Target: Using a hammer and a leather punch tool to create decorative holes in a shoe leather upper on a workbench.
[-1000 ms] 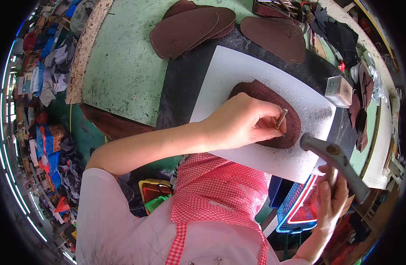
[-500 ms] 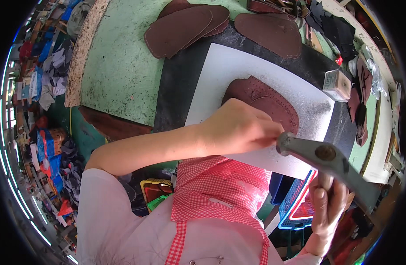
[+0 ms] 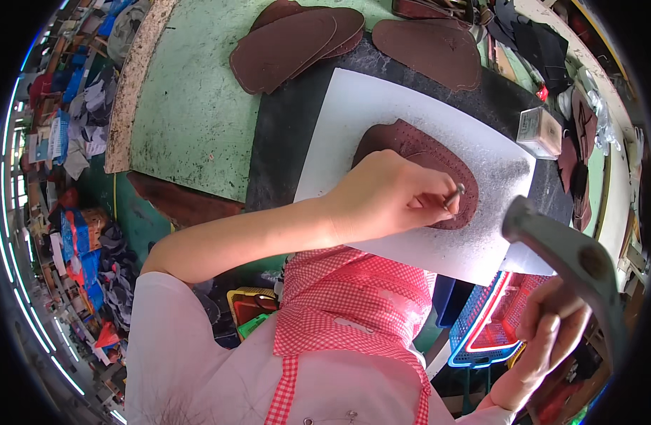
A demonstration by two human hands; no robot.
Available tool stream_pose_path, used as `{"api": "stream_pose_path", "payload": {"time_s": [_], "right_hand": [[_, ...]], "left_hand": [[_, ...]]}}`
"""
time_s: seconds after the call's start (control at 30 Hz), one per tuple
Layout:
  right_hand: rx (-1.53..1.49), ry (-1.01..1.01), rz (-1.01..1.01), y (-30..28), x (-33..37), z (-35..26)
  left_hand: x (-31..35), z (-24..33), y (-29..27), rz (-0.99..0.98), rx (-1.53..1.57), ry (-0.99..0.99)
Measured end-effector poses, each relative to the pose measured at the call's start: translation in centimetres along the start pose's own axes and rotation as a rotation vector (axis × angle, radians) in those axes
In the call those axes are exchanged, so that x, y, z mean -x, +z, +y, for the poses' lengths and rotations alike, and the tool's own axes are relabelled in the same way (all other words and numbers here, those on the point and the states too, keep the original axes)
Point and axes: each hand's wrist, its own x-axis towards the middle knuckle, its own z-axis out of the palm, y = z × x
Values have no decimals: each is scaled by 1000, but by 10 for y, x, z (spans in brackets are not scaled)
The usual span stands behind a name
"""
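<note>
My left hand [image 3: 396, 195] pinches a thin metal punch [image 3: 456, 195] near the right edge of a dark brown leather piece [image 3: 389, 138]. The hand and forearm cover part of that leather, and where the punch's tip meets it is hidden. Rows of small marks run along the leather's curved border. Under it lies a white board [image 3: 332, 134]. To the right, my right hand [image 3: 552, 326] is closed around the handle of a hammer [image 3: 563, 244]. Its metal head is raised, apart from the punch; the handle is mostly hidden behind the head and fingers.
Beneath the board is a black mat [image 3: 279, 134] on a green worktable [image 3: 198, 92]. More brown leather pieces [image 3: 283, 49] lie at the far side. A small clear box [image 3: 540, 132] sits at the board's right corner. Plastic baskets [image 3: 481, 340] stand below the near edge.
The hammer and my right hand have moved right, away from my left hand. The punch's top now shows. My left hand has shifted only slightly.
</note>
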Motion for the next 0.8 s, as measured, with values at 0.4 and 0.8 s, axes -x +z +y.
{"api": "stream_pose_path", "payload": {"time_s": [0.4,0.8], "right_hand": [[125,-54,-218,8,-12,8],[180,-23,-138,8,-12,1]], "left_hand": [[0,-1,-16,-44,239,-215],[8,0,-13,-25,-5,-100]]}}
